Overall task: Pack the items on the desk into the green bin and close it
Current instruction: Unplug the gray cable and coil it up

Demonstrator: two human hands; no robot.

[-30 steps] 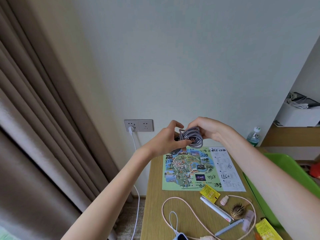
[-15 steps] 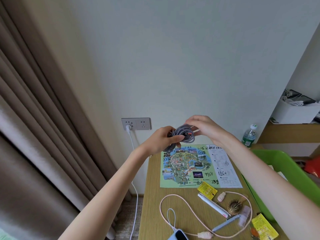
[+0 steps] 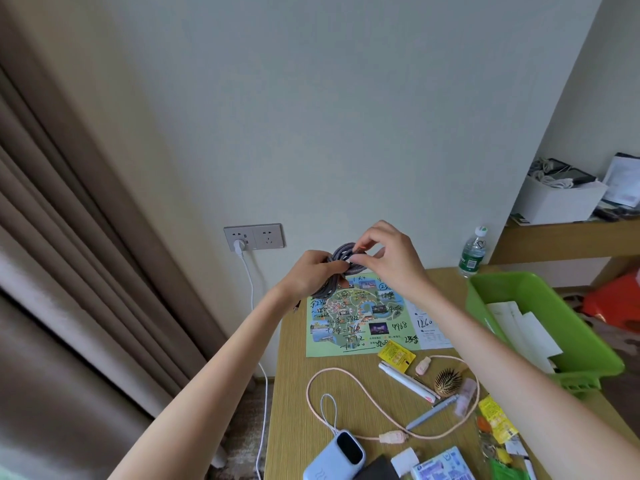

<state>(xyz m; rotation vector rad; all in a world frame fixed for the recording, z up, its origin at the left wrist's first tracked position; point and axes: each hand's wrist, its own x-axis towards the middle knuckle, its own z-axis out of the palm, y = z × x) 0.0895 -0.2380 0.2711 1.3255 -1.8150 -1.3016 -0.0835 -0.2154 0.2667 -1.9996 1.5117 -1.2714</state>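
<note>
Your left hand gripped a coil of grey cable, fingers curled round its loops, while your right hand pinched a strand at the coil's top. You held it in the air over the far edge of the map. The green bin stood open right of the map, papers inside; a hairbrush and power bank lay nearer you than the map, on the desk.

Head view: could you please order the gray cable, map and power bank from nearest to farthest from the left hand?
1. gray cable: gripped by the left hand.
2. map: on the desk, just below.
3. power bank: desk's near edge.
</note>
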